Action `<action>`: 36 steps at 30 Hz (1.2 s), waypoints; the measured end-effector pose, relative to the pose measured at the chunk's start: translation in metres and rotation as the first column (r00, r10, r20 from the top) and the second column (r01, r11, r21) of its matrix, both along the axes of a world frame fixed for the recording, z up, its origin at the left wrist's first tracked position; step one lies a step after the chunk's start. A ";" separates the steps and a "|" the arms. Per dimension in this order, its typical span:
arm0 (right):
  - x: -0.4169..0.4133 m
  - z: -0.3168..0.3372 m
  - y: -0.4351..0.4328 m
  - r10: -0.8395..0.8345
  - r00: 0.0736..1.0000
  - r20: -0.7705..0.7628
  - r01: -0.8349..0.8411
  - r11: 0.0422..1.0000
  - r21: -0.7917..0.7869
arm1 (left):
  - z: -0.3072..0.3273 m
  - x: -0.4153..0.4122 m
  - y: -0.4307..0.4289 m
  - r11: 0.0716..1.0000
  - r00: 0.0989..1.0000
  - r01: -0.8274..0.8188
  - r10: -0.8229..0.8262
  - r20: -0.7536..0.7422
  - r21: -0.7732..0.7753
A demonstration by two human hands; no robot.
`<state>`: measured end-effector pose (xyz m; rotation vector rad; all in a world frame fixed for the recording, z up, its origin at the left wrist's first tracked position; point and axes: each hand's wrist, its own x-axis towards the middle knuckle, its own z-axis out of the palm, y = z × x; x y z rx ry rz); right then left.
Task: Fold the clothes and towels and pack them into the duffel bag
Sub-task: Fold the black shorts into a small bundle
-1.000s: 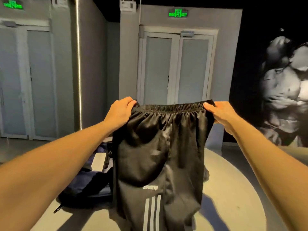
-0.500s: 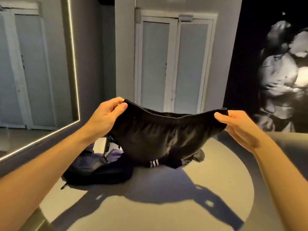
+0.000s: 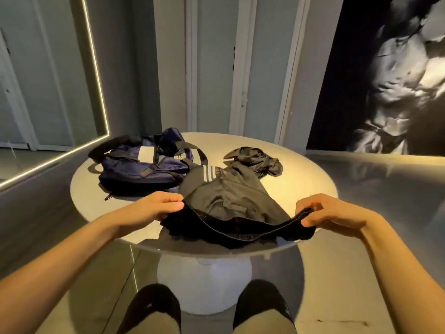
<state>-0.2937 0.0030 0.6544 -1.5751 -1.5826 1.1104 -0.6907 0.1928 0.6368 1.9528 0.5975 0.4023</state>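
Round table [image 3: 301, 169]; left hand [image 3: 154, 208], right hand [image 3: 334, 210] pinch shorts [image 3: 224, 196] waistband; crumpled garment [image 3: 257, 160] beyond, perhaps shirt.

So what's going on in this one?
A person stands at a round white table, folding clothes. The left hand and right hand each pinch an end of the waistband of a pair of black shorts. The waistband is held just above the near edge while the striped legs lie flat, pointing away. A navy duffel bag sits at the far left, and a crumpled black garment lies beyond the shorts, unfolded.
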 end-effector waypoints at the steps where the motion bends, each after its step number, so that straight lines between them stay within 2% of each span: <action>1: -0.002 -0.002 -0.005 0.035 0.999 -0.006 -0.035 0.998 -0.043 | 0.000 -0.002 -0.004 0.999 0.999 0.028 -0.028 -0.027 -0.020; 6: -0.003 -0.003 -0.021 0.142 0.989 -0.036 -0.146 0.971 -0.190 | 0.005 -0.010 -0.015 0.990 0.973 0.138 -0.143 -0.182 -0.037; 9: 0.000 0.003 -0.021 0.145 0.986 -0.086 -0.158 0.973 -0.166 | 0.018 -0.007 -0.013 0.992 0.986 0.104 -0.111 -0.123 -0.064; 11: 0.002 0.009 -0.016 0.118 0.987 -0.106 -0.131 0.984 -0.119 | 0.028 -0.002 -0.010 0.994 0.998 0.019 -0.025 -0.052 -0.107; 14: 0.008 0.019 -0.005 0.039 0.986 -0.162 -0.047 0.998 -0.046 | 0.042 0.008 0.002 0.982 0.990 -0.117 0.128 0.066 -0.150; 17: 0.014 0.033 0.013 -0.037 0.981 -0.192 0.045 0.998 0.037 | 0.057 0.025 0.016 0.965 0.975 -0.151 0.181 0.126 -0.212; 20: 0.024 0.040 0.048 -0.196 0.949 -0.248 0.236 0.961 0.146 | 0.071 0.054 0.032 0.942 0.934 -0.282 0.313 0.175 -0.181; 22: 0.031 0.037 0.081 -0.346 0.902 -0.257 0.394 0.905 0.161 | 0.071 0.079 0.056 0.891 0.865 -0.439 0.453 0.214 -0.112; 23: 0.034 0.031 0.099 -0.421 0.875 -0.237 0.463 0.871 0.161 | 0.069 0.093 0.072 0.858 0.833 -0.511 0.510 0.214 -0.059; 25: 0.035 0.016 0.133 -0.536 0.823 -0.187 0.563 0.814 0.142 | 0.053 0.119 0.100 0.779 0.789 -0.614 0.609 0.078 0.125; 28: 0.030 -0.018 0.175 -0.694 0.718 -0.052 0.693 0.706 0.141 | 0.016 0.152 0.121 0.656 0.686 -0.607 0.718 -0.120 0.448; 30: 0.033 -0.047 0.197 -0.738 0.669 0.090 0.722 0.673 0.159 | -0.013 0.168 0.126 0.665 0.663 -0.655 0.734 -0.148 0.359; 32: 0.037 -0.070 0.205 -0.768 0.616 0.177 0.746 0.640 0.181 | -0.035 0.175 0.124 0.618 0.622 -0.738 0.779 -0.081 0.272; 36: 0.046 -0.086 0.211 -0.761 0.596 0.255 0.727 0.647 0.230 | -0.060 0.180 0.127 0.565 0.620 -0.739 0.783 0.043 0.366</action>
